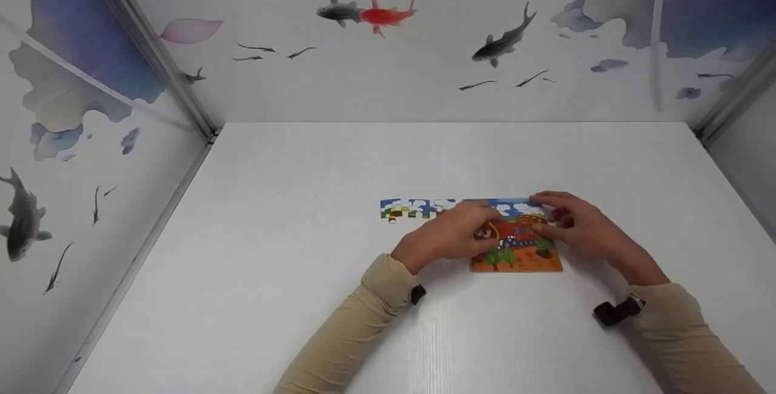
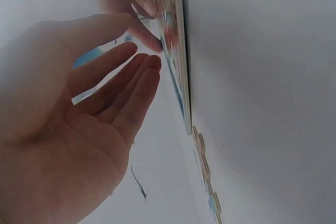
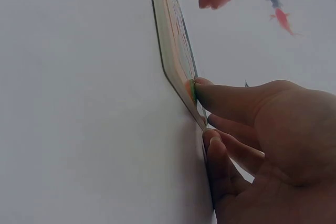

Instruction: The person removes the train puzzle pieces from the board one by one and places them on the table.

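Pale walls (image 1: 394,88) painted with fish and petals enclose a white bench (image 1: 254,248), as observed from the side of the room.

Head view: a colourful puzzle board (image 1: 515,236) lies right of centre in the frame, apparently flat. A row of puzzle pieces (image 1: 418,206) with cloud pictures extends to its left, nearer the centre. The left hand (image 1: 454,230) is over the board's left part, thumb and fingers apart. The right hand (image 1: 579,224) is at the board's right edge, index finger at the upper right corner, thumb lower down.

Left wrist view: the left hand fills the left of the frame, palm visible, fingers gently bent and spread, with nothing seen in its grasp. The board's layered edge runs down from the top centre, with the row of pieces beyond its lower end. Assessment: thin, stiff stock, probably light and easily slid on the smooth bench.

Right wrist view: the right hand, lower right, grips the board's edge narrowly, thumb on the face and bent fingers at the rim. Whether it also pinches a separate piece cannot be determined. Holding by the rim appears sound, since the picture face may be made up of pieces liable to shift. The interlocking tabs are judged the most fragile part; pieces are best taken by their sides, without bending.
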Motion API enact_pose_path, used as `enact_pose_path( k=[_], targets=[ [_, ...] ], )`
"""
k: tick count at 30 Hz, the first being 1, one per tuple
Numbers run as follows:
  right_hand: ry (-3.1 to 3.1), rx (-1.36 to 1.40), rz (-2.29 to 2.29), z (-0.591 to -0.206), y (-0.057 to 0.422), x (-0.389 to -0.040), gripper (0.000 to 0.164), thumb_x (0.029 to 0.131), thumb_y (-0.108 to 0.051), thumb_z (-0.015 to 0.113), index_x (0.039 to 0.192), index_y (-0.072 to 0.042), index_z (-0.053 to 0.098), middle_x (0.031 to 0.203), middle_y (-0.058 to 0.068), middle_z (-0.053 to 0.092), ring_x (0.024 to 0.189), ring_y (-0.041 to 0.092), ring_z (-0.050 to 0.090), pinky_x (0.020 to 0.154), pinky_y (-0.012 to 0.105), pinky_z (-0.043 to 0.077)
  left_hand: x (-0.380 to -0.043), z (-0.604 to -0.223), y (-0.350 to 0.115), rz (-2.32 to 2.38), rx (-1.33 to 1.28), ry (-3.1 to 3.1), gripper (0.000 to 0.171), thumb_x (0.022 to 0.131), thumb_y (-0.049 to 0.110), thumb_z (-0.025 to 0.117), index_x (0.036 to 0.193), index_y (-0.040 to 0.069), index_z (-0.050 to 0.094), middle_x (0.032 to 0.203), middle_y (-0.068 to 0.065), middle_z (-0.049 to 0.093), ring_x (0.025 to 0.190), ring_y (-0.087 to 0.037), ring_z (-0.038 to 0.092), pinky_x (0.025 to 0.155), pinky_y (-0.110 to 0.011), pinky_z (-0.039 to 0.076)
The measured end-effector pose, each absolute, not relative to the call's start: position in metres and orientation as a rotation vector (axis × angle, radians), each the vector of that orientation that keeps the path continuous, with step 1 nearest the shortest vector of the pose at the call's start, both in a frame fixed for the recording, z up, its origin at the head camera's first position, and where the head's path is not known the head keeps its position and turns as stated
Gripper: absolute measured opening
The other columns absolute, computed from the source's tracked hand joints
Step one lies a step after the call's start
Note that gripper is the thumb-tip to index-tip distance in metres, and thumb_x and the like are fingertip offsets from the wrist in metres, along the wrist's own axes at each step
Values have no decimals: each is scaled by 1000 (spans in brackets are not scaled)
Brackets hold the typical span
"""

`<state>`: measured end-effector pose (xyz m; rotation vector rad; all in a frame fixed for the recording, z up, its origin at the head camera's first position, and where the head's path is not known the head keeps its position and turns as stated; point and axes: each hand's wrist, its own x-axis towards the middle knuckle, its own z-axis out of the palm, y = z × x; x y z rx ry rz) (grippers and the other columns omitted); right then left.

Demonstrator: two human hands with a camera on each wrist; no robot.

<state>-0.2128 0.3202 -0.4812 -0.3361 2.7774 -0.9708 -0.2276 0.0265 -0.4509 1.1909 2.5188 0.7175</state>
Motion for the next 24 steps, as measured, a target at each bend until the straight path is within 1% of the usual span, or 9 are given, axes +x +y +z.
enact_pose_path(
  k=[3,6,10,14,20,24],
  targets=[
    [2773,-348,-979,-481,320,-212,63,105,-40,73,159,-15,55,165,16,47,122,33,61,96,35,52,-228,-455,38,671,1194,2526,44,108,28,69,148,11,64,138,-3,67,115,-12,61,99,-21,53],
    [2775,-354,-986,-481,321,-213,63,104,-38,74,159,-15,55,165,16,47,122,34,61,95,34,51,-229,-460,48,665,1207,2526,45,107,29,70,147,10,63,134,-2,67,113,-10,60,96,-18,51],
    [2781,-373,-987,-482,322,-213,62,104,-35,74,159,-14,55,164,17,49,120,33,62,93,27,51,-231,-463,60,679,1208,2535,44,106,27,72,146,10,63,131,-1,69,113,-9,62,94,-16,51],
    [2777,-385,-999,-482,323,-213,59,105,-32,74,158,-13,56,164,17,49,119,32,62,90,22,49,-232,-463,69,687,1179,2541,44,105,26,73,145,10,65,129,0,70,109,-8,63,91,-16,51],
    [2768,-396,-1014,-482,324,-213,57,105,-29,74,158,-12,57,164,17,49,119,32,61,90,19,49,-231,-465,77,670,1115,2575,44,104,27,75,145,13,65,133,2,67,109,-6,59,92,-15,51],
    [2781,-401,-1006,-480,323,-213,57,105,-29,75,157,-13,58,164,17,50,119,32,62,90,20,49,-230,-465,80,666,1121,2594,43,104,27,75,144,14,67,131,2,68,108,-6,59,91,-16,50]
  ],
)
